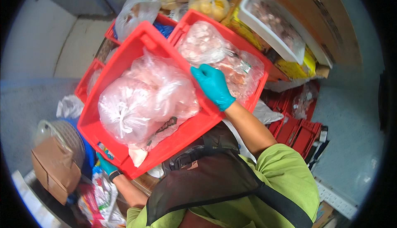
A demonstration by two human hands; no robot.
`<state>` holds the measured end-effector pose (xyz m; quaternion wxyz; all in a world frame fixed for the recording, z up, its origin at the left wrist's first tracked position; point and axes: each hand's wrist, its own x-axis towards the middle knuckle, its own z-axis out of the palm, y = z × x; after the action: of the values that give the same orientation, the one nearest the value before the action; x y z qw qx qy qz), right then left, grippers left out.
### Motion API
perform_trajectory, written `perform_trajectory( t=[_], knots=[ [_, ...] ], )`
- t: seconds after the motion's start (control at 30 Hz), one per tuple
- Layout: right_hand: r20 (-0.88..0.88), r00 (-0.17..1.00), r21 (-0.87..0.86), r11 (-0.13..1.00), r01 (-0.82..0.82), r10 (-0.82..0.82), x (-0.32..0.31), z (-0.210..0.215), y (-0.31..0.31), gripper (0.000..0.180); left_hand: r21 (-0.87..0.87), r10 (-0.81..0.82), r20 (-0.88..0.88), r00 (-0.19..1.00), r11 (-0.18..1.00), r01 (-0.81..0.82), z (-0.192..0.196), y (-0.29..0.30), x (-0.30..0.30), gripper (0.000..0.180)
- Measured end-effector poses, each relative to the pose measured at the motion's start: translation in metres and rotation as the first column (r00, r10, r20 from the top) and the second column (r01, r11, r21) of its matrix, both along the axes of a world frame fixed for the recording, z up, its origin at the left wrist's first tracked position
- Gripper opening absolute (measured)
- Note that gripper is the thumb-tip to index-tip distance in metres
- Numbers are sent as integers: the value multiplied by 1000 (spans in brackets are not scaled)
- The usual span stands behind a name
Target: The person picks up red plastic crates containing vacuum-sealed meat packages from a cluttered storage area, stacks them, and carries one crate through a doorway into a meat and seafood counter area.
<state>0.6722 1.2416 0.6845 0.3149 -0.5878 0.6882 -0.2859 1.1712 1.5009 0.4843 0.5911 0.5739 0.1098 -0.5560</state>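
A red plastic crate (159, 157) is held tilted in front of me. Inside it lie clear plastic bags (136, 104) of pale pink contents that look like meat, one tied in a knot. My left hand (107, 165), in a teal glove, grips the crate at its lower left end, with fingertips showing through the handle slot. My right hand (214, 86), gloved the same way, is closed over the right rim. Just beyond it, a second red crate (259, 88) holds bagged raw meat (237, 71).
A white tub (269, 36) of dark pink pieces leans at the upper right beside cardboard (318, 13). Red crates (295, 133) are stacked at right. At lower left stand a brown paper bag (56, 168) and a pale basket (68, 135). A bag of yellow items (209, 3) sits at the back.
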Motion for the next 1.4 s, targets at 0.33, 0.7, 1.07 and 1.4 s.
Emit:
perform_trajectory(
  t=[0.33, 0.7, 1.07, 1.4],
  knots=[
    [-87, 963, -221, 947, 232, -256, -94, 3, 29, 38, -196, -159, 312, 937, 954, 227, 47, -89, -28, 34],
    [-204, 978, -655, 749, -103, -44, -97, 10, -30, 33, -29, -212, 193, 958, 975, 221, 88, -52, -100, 25],
    [309, 903, -113, 932, 345, -298, -55, -86, 16, 53, 1, -265, 314, 912, 960, 279, 82, -36, -107, 20],
    [137, 978, -68, 984, 165, -155, -30, -53, -132, 76, -133, -450, 4, 893, 885, 446, 101, -18, -216, 32]
  ],
)
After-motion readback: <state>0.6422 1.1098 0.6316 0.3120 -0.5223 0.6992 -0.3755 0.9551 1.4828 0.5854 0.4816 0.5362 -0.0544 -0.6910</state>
